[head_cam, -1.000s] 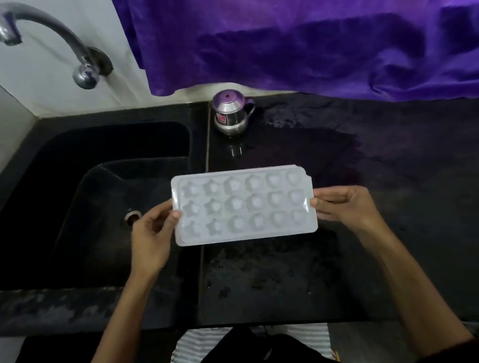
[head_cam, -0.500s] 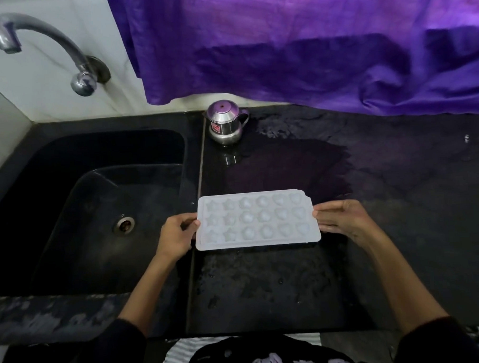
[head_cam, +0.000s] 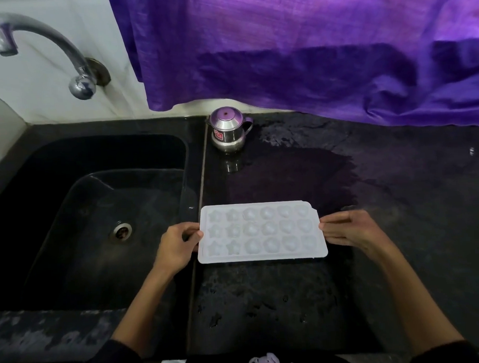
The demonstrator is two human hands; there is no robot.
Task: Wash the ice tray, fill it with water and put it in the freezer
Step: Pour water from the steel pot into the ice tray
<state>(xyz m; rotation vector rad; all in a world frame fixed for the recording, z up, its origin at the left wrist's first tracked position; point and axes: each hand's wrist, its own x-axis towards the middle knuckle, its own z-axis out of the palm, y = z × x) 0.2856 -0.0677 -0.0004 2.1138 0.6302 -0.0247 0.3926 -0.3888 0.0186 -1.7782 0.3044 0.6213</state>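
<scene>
A white ice tray (head_cam: 261, 232) with star and round moulds lies level just right of the sink's edge, low over the wet black counter (head_cam: 399, 215); whether it rests on the counter I cannot tell. My left hand (head_cam: 176, 245) grips its left short end with curled fingers. My right hand (head_cam: 347, 228) pinches the right short end between thumb and fingers. The moulds look pale; any water in them is too faint to tell.
A black sink (head_cam: 69, 216) with a metal drain (head_cam: 122, 231) lies at the left, a curved steel tap (head_cam: 48, 49) above it on the wall. A small steel pot (head_cam: 228, 131) stands at the counter's back. A purple curtain (head_cam: 309, 41) hangs behind.
The tray has come down and to the right, from above the sink's edge to low over the counter. Both hands kept hold of its ends.
</scene>
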